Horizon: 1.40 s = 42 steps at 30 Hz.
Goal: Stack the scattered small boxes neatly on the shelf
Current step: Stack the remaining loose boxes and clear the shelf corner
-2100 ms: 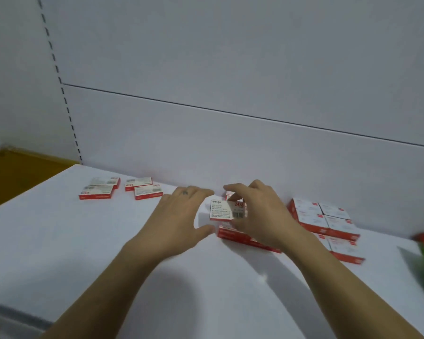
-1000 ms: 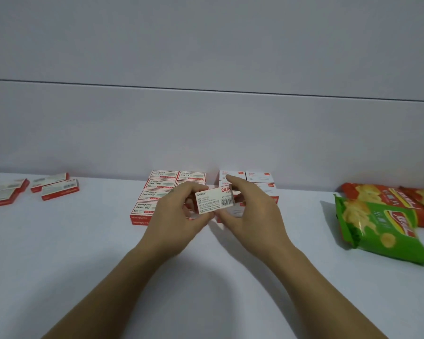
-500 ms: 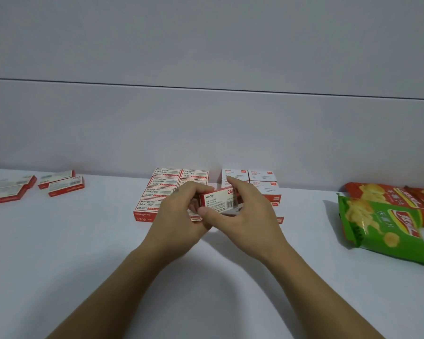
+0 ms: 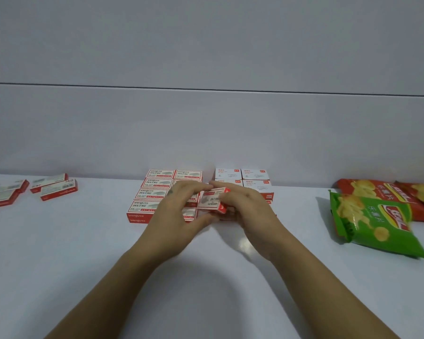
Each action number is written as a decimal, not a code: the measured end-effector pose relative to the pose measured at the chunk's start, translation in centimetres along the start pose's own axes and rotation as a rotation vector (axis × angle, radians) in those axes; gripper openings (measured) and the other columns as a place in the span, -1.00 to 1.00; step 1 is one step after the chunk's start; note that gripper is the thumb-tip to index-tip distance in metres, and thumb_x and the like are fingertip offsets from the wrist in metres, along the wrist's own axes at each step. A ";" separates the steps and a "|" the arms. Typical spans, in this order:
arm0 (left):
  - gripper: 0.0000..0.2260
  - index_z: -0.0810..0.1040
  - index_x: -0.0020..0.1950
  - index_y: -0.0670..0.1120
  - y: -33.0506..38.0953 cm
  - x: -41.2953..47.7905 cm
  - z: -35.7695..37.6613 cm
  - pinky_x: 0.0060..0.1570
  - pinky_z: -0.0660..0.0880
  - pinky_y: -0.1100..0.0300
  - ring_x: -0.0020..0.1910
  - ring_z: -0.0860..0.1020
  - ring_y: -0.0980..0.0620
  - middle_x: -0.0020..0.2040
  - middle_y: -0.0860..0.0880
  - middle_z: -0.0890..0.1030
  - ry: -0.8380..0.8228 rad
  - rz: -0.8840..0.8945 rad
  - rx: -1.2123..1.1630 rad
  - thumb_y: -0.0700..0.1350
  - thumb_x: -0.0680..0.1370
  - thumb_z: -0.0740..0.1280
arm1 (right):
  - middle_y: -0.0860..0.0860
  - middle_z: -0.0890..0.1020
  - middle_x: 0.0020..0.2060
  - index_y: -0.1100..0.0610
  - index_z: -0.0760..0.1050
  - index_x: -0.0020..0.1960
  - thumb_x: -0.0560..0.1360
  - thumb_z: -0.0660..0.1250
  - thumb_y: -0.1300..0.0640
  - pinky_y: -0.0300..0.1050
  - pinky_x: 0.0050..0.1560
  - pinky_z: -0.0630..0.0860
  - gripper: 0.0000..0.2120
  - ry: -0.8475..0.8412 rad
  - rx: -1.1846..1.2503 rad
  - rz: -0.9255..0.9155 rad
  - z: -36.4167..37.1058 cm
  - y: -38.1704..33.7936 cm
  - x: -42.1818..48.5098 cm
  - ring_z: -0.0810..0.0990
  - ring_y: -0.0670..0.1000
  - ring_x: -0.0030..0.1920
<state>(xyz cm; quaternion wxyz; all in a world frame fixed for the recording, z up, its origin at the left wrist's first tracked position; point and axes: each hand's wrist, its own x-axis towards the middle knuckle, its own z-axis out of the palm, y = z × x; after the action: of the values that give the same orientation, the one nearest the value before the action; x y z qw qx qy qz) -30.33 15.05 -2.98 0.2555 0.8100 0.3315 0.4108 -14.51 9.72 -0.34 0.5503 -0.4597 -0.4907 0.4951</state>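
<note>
- Step in hand: one small box (image 4: 213, 200) is up off the shelf (image 4: 59, 253), tilted, printed face toward me. Setting it on a pile is not yet done.
- Box hangs just in front of the gap between the red-faced pile (image 4: 154, 192) and the white-faced pile (image 4: 255, 177). Both piles sit against the back wall.
- Next move, as I judge it: level the box, line its edges up with one pile, and set it down square. I cannot tell yet which pile it belongs to.
- Loose boxes (image 4: 56, 188) lie far to the left, well apart from the piles, so there is more to fetch.
- Left hand (image 4: 179, 214): fingers curled over the box's left end, thumb beneath, pinching it.
- Right hand (image 4: 245, 209): fingers curled round the right end, gripping; its thumb is hidden.
- Forearms converge from low in view, wrists above the shelf.
</note>
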 end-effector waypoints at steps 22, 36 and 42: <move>-0.51 0.57 0.07 0.01 0.6 0.1 -0.8 -0.14 0.63 -0.08 -0.01 0.65 -0.03 0.00 -0.01 0.67 0.040 -0.265 -0.630 -0.30 0.21 0.57 | -0.03 0.72 -0.21 0.03 0.65 -0.07 0.50 0.38 0.16 -0.26 -0.26 0.54 -0.92 0.207 -0.161 -0.021 -0.3 -0.1 0.1 0.67 -0.10 -0.22; -0.40 0.47 0.28 0.08 0.9 0.3 -0.8 -0.07 0.58 0.19 0.01 0.65 -0.04 0.03 -0.08 0.68 0.070 -0.229 -0.713 -0.32 0.32 0.49 | 0.08 0.71 -0.26 0.15 0.57 -0.07 0.48 0.37 0.31 -0.19 -0.27 0.57 -0.91 0.156 -0.067 -0.034 -0.4 -0.7 -0.1 0.64 -0.01 -0.30; -0.69 0.48 0.11 -0.09 0.9 0.2 -1.2 -0.20 0.59 0.13 -0.11 0.67 -0.12 -0.03 -0.15 0.69 0.020 -0.330 -0.747 -0.15 0.39 0.40 | 0.13 0.65 -0.18 -0.12 0.42 0.33 0.42 0.35 0.35 -0.12 -0.27 0.56 -0.42 -0.023 -0.171 0.026 -0.1 -0.2 -0.2 0.59 0.04 -0.36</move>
<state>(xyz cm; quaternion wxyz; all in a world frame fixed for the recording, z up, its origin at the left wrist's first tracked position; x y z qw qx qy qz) -30.98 14.81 -1.62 0.5914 0.5934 0.2873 0.4643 -14.42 9.50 -0.22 0.4967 -0.5056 -0.5314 0.4639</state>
